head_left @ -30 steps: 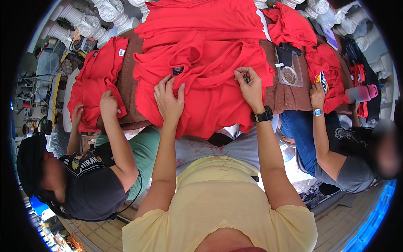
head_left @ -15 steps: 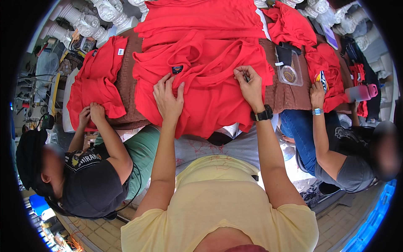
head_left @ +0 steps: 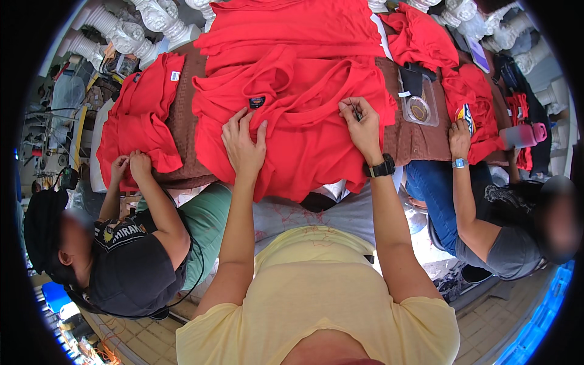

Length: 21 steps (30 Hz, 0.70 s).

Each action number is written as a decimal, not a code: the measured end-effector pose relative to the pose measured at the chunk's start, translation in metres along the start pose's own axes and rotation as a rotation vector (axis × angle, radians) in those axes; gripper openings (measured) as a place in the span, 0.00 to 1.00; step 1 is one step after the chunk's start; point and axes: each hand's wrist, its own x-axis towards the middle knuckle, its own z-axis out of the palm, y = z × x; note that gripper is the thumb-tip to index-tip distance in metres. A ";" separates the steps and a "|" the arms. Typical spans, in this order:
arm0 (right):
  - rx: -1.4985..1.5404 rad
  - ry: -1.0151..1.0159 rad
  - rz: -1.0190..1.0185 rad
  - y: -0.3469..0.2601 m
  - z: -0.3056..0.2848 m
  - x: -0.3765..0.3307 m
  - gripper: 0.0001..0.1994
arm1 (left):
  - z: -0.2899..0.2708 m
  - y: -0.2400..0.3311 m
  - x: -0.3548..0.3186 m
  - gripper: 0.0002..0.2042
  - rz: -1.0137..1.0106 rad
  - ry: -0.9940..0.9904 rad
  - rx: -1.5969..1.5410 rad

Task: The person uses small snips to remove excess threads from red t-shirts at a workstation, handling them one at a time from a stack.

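Note:
A red knit garment point(head_left: 292, 164) lies rumpled in front of me, with a dark neck label point(head_left: 257, 102) showing near its collar. Flat on the cloth rests my left hand point(head_left: 244, 143), fingers spread just below that label. To the right, my right hand point(head_left: 363, 125) is closed in a pinch over the garment. Between its fingers a small dark metal tool point(head_left: 358, 114) shows, mostly hidden, so its exact kind is unclear. The dark watch on my right wrist sits near the garment's edge.
More red garments point(head_left: 292, 27) are stacked beyond mine on a brown cloth point(head_left: 188, 121). A clear plastic box point(head_left: 429, 112) stands at right, near a pink bottle point(head_left: 529, 134). Co-workers sit close on both sides, handling red cloth. White ornate balusters point(head_left: 161, 18) line the back.
My hands stay almost in the same place on the garment. The left co-worker's hands shift slightly at the edge of their red cloth.

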 end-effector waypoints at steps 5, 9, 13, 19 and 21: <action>-0.003 -0.006 0.001 0.000 0.001 0.000 0.06 | -0.001 0.000 0.000 0.19 -0.006 -0.001 0.002; -0.009 -0.007 0.000 0.000 0.000 0.001 0.06 | 0.000 0.000 0.000 0.19 -0.005 -0.002 0.000; -0.006 -0.006 0.005 0.001 0.001 0.001 0.06 | 0.000 -0.002 0.000 0.18 0.003 0.004 0.007; -0.013 -0.009 0.015 -0.001 0.002 0.001 0.06 | -0.001 -0.001 0.001 0.19 -0.012 -0.004 -0.005; -0.011 -0.009 0.014 -0.001 0.002 0.002 0.06 | -0.001 -0.001 0.002 0.19 -0.013 -0.005 -0.006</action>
